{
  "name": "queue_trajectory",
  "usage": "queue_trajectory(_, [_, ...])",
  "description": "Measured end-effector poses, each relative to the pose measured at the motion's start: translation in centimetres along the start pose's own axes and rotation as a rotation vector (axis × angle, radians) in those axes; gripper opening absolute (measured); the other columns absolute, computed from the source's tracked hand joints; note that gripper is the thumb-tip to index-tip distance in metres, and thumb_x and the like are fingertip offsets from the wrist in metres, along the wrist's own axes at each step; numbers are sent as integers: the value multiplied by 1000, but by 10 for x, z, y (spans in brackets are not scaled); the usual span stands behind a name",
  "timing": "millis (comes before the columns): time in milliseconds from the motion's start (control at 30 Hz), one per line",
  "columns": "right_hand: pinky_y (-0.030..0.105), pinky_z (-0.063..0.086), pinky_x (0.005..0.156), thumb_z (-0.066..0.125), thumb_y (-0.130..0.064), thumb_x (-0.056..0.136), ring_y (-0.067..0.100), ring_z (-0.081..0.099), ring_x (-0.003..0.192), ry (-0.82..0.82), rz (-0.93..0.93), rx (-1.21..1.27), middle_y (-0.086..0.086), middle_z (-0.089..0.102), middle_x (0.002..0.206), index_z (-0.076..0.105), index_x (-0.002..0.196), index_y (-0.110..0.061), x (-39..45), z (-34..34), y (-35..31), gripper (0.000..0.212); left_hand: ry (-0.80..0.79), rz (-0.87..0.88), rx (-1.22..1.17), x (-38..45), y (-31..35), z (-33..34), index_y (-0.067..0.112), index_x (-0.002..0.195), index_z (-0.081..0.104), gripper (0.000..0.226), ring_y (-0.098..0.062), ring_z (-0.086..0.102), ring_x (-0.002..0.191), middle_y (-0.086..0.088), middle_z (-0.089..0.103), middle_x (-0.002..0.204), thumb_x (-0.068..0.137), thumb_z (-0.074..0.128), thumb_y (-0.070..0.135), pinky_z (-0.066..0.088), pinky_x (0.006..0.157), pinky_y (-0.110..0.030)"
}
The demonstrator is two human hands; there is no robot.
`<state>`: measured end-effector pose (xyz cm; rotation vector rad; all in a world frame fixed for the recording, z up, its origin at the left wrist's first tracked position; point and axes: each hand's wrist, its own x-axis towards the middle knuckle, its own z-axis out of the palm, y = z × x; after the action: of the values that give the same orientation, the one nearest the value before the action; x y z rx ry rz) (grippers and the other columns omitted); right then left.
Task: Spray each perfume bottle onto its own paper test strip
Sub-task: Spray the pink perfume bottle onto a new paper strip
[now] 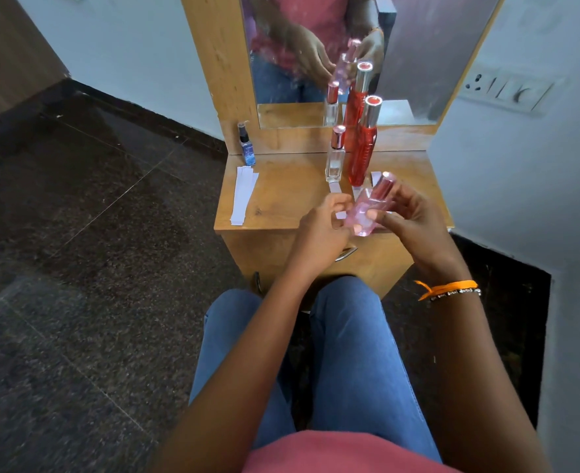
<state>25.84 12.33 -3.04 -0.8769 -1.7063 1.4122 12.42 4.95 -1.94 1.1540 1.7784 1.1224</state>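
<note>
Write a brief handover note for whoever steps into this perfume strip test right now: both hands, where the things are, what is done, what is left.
Right hand grips the pink bottle, tilted above the table's front edge. Left hand is at the bottle's base, fingers curled; whether it pinches a strip is hidden.
Clear bottle and tall red bottle stand at the back, each with a strip end showing in front. Small blue bottle stands back left, beside the stack of spare strips.
Done: cannot tell which are sprayed.
Left: pink likely next; blue has no strip laid out.
</note>
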Motion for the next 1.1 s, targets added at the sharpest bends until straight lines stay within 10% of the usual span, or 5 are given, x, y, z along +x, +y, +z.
queue_trajectory(233, [31,53,85,65,-2,82,23,63,97,266,-45,-210,11,68,105,64,105,-5,42,-31,18,24,-36,-22,37,5,-2,1,18,118,60,30,-5,58,89,3,63,120,89,58,11,47,90,-25])
queue_trajectory(933, [20,51,91,66,-6,84,13,60,105,298,-17,-361,3,61,122,54,124,-13,82,-31,20,43,-33,-28,20,16,-17,-2,22,107,66,23,0,58,89,8,65,103,87,60,10,49,84,-20])
queue_trajectory(1100, [17,47,69,58,-1,84,4,56,73,502,-118,-310,-7,59,84,59,93,-15,34,11,17,16,58,-32,11,14,-20,-11,19,105,68,23,1,57,87,8,66,101,89,55,7,42,72,-3])
